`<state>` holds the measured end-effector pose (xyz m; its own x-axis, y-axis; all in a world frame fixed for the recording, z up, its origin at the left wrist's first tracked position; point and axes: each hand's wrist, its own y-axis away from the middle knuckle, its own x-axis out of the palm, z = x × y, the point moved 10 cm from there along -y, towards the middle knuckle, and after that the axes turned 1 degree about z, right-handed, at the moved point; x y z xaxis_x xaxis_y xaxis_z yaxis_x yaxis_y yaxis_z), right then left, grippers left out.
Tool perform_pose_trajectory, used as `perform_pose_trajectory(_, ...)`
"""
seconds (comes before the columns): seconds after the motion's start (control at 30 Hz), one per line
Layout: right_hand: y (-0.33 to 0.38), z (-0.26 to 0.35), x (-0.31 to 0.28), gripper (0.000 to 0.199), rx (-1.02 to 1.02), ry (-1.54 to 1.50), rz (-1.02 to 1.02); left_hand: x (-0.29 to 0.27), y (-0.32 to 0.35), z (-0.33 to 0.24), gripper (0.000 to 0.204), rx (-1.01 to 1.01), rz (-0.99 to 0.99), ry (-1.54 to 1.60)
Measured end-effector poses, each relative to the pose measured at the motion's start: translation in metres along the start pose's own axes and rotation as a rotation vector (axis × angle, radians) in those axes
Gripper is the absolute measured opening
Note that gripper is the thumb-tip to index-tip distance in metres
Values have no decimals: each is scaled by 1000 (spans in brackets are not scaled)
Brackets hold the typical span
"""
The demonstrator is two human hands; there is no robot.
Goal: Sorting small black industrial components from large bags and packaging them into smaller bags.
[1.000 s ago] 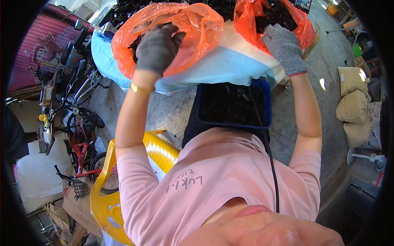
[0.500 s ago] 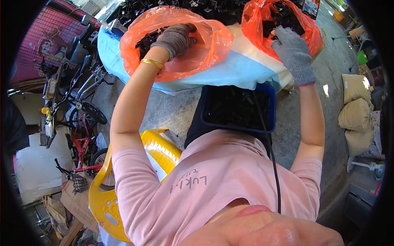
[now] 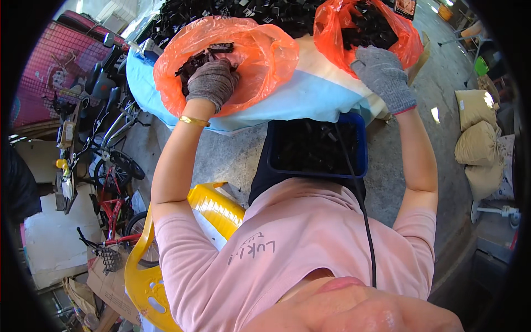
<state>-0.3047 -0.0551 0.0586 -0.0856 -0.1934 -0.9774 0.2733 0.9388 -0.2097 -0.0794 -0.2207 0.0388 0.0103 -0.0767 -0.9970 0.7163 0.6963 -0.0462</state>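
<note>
I saw one cloth-covered table (image 3: pixel 318 88) and, on it, two orange-red plastic bags, both holding black pieces too many to count. The left bag (image 3: pixel 271 61) sat at the table's near left, the right bag (image 3: pixel 327 33) toward its right end; one loose black heap (image 3: pixel 243 10) lay along its far side. Two hands worked there in grey gloves. The left hand (image 3: pixel 213 83) had its fingers curled among the left bag's pieces; whether it grasped any, I couldn't tell. The right hand (image 3: pixel 381 77) bent at the right bag's near rim, its grip also unclear. One blue tub (image 3: pixel 362 145) of black pieces stood just off the table's near edge.
</note>
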Motion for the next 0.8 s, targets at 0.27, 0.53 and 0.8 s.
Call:
perform_pose_trajectory(0.27, 11, -1, -9, 23, 1, -73, -244, -29, 28, 11, 27, 34, -353, 238)
perform_pose_trajectory(0.53, 12, -1, 7, 23, -44, -31, -43, -27, 84, -38, 36, -58, -96, 1656)
perform_pose_trajectory(0.8, 16, -6, 6, 21, -135, -198, -90, -5, 106, -99, 34, -24, 161, 1818)
